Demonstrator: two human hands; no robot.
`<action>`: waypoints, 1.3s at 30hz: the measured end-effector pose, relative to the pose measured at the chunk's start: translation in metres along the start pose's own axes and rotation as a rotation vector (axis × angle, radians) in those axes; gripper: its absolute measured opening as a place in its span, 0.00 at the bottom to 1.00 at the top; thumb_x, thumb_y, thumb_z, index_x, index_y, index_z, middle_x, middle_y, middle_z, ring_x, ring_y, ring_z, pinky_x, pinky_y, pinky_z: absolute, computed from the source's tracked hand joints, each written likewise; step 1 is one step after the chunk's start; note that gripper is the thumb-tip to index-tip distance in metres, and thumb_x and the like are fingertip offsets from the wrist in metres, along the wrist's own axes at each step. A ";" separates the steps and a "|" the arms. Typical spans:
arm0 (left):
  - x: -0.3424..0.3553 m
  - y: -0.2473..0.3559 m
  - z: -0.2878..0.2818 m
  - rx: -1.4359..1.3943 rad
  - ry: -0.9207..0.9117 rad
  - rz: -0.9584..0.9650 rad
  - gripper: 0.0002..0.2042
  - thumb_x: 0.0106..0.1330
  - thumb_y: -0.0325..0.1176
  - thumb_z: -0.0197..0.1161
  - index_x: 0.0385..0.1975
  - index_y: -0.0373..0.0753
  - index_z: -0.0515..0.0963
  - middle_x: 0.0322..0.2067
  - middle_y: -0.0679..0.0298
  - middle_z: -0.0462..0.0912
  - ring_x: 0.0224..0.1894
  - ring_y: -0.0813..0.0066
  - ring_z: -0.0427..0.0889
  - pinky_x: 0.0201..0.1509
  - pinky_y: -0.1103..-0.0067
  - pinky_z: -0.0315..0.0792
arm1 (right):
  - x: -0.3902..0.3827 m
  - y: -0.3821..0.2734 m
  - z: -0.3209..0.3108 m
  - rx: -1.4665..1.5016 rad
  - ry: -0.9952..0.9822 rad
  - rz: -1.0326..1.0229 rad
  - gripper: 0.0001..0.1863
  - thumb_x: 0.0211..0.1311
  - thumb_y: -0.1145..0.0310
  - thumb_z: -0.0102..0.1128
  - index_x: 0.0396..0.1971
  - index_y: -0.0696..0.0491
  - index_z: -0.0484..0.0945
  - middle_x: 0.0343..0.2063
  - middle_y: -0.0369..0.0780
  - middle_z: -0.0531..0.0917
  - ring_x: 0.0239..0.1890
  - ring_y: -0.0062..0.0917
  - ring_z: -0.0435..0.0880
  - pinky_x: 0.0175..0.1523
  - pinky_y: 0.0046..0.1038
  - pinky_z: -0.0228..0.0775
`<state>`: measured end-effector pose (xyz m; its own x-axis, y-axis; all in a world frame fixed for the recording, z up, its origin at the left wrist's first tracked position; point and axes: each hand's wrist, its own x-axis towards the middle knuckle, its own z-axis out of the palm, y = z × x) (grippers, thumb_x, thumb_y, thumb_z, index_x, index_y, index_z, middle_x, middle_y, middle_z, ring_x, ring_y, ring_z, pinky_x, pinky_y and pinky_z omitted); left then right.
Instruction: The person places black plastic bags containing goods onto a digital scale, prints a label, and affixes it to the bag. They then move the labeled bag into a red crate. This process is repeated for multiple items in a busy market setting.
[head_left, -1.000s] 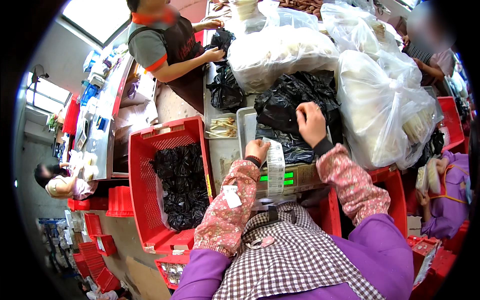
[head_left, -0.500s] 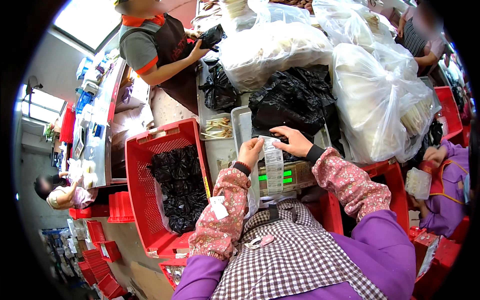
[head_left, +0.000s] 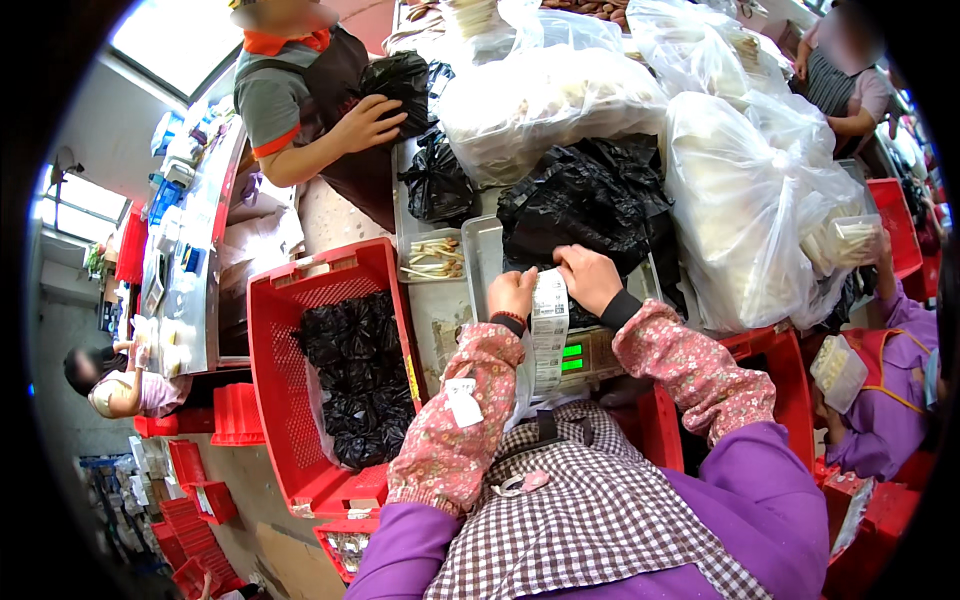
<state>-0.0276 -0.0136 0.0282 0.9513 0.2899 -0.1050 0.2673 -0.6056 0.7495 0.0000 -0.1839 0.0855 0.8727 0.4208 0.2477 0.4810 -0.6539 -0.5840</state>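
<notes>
Left hand (head_left: 511,294) and right hand (head_left: 590,280) both pinched the white printed paper label strip (head_left: 548,335), hanging near 6 o'clock of the crumpled black plastic bag (head_left: 580,200). Step looked like peeling or tearing; next move likely called for steady tension.

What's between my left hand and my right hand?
In the head view, a white label strip lies between your left hand and right hand, hanging in front of the scale.
</notes>
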 end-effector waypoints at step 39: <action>-0.027 0.009 -0.061 -0.398 -0.483 0.169 0.12 0.63 0.32 0.62 0.41 0.30 0.78 0.31 0.66 0.83 0.32 0.85 0.76 0.38 0.81 0.73 | 0.022 0.054 0.006 0.195 -0.162 0.163 0.09 0.52 0.69 0.57 0.27 0.58 0.80 0.26 0.46 0.83 0.30 0.38 0.83 0.37 0.34 0.73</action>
<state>-0.0602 0.0183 0.0774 0.9620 -0.2075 -0.1774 0.1191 -0.2656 0.9567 0.0445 -0.2060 0.0551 0.9047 0.4256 0.0209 0.2969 -0.5943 -0.7474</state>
